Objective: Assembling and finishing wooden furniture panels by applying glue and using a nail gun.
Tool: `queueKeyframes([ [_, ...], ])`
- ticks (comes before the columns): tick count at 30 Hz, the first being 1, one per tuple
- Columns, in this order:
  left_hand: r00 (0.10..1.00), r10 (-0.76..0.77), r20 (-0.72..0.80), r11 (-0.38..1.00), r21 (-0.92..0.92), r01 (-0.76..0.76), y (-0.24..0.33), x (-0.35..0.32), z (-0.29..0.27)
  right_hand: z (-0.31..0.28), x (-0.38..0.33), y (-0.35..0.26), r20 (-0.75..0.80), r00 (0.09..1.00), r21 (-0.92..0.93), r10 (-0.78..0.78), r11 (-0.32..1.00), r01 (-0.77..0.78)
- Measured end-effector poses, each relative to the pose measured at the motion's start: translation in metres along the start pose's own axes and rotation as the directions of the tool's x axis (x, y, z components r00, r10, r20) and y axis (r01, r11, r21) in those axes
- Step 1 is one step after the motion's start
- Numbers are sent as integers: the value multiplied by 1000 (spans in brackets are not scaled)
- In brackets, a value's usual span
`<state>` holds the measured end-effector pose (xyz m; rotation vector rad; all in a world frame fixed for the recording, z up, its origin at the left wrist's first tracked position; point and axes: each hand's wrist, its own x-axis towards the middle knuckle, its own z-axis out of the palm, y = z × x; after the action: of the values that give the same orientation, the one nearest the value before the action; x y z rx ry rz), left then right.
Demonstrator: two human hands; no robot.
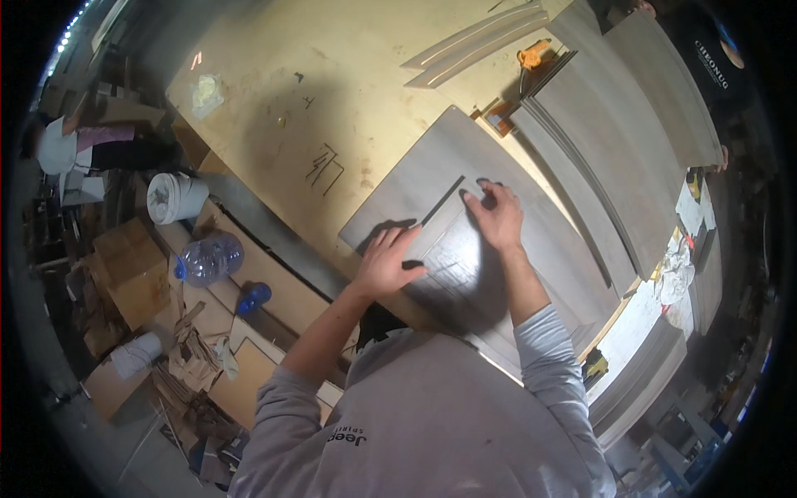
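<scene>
The narrow dark strip [443,199] lies between the hands on a grey panel [415,166]; uneven pressure could skew it. The left hand [387,262] is loosely spread, the right [498,217] curled, its grip unclear. Beyond them stretches the pale surface [249,58]; leftward, a white bucket [193,199] and workshop clutter.

- The left hand [388,264] covers part of the grey panel [390,187]; whether its fingertips touch the dark strip [444,202] is unclear.
- The right hand [500,220] has curled fingers, so anything pinched there cannot be made out.
- The top edge crops the desk [349,50].
- Thin dark pieces [336,178] are too small to identify.
- The person at left [87,143] is blurred.
- Dark rim swallows much of the dark-shirted person [706,62].
- The sweatshirt [448,415] runs off the bottom.
</scene>
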<state>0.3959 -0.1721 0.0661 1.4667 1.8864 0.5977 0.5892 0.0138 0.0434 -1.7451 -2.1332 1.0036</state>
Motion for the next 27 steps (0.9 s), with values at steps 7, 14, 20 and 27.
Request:
queueKeyframes([
  [7,970,209,127,971,92,-221,-35,-38,-7,9,-1,-4,-78,995,-102,-63,993,55],
  [14,953,301,44,953,26,-302,-34,-28,-13,16,0,6,-95,991,-45,-98,995,94],
  [20,960,275,44,961,-53,-273,-42,-25,-8,15,0,7,-63,995,-41,-75,997,72],
  [27,959,283,23,956,-83,-281,-46,-24,-7,18,2,11,-93,988,2,-122,992,122],
])
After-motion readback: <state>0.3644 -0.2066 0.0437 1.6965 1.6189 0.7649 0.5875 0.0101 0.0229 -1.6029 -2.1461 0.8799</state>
